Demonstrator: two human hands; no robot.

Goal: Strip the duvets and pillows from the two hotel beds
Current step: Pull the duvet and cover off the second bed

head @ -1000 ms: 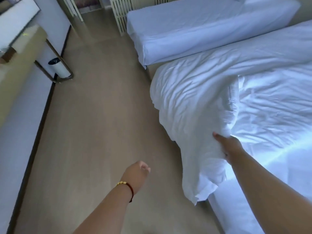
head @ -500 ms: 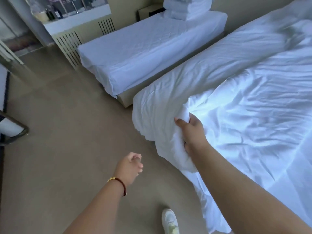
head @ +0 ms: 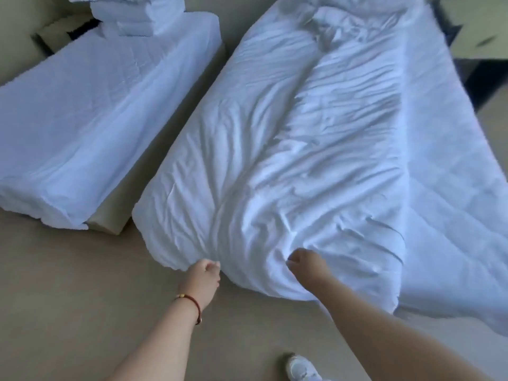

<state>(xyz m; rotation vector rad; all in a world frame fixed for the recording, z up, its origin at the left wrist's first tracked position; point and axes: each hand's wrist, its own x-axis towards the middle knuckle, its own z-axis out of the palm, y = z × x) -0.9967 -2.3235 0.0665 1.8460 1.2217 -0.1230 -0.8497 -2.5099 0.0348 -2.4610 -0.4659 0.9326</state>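
both hands at the foot edge of the near bed, 6 o'clock of the frame. right hand (head: 303,264) has fingers curled into the white duvet (head: 275,160), bunching the cloth at its bottom hem. left hand (head: 202,279) is fisted right against the duvet's lower left corner, looks like it pinches the edge but the fingertips are hidden, so cannot tell for sure. a red bracelet (head: 192,302) sits on the left wrist. duvet lies rumpled along the near bed, folded back lengthwise, bare mattress pad (head: 453,188) showing at 3 o'clock. second bed (head: 82,105) at 10 o'clock, flat, with stacked pillows (head: 137,15) at its head, 11 o'clock. white shoe (head: 301,368) on the tan floor (head: 68,298) at 6 o'clock.
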